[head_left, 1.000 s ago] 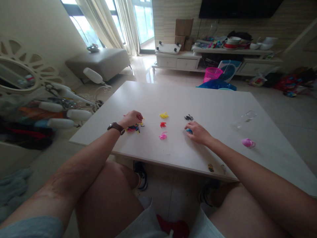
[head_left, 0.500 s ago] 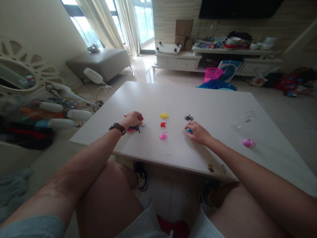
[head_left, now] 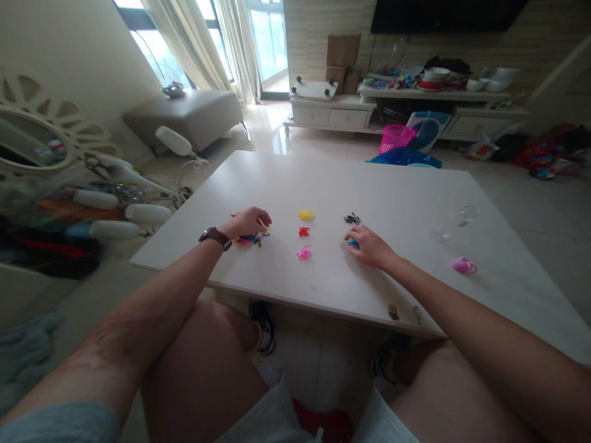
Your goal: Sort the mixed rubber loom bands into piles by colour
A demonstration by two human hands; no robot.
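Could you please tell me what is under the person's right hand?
Some blue pieces show beneath the right hand, on the table; the hand hides whatever else lies there, so their number cannot be told.

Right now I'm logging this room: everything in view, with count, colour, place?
Rectangular table: one, white, centre
Heap of small pieces: one, multicoloured, table left
Loose piles: four, yellow, red, pink, black, table middle
Blue pieces: uncounted, blue, table middle
Transparent vessel: one, colourless, table right
Egg-shaped object: one, pink, table right
Tiny objects: two, yellow, pale, near edge
Cardboard boxes: three, brown, back
Mesh basket: one, pink, behind table
Upholstered bench: one, grey, back left
Other furnishings: uncounted, mixed, around
Left hand: one, at heap
Right hand: one, over blue pieces
Legs: two, bottom
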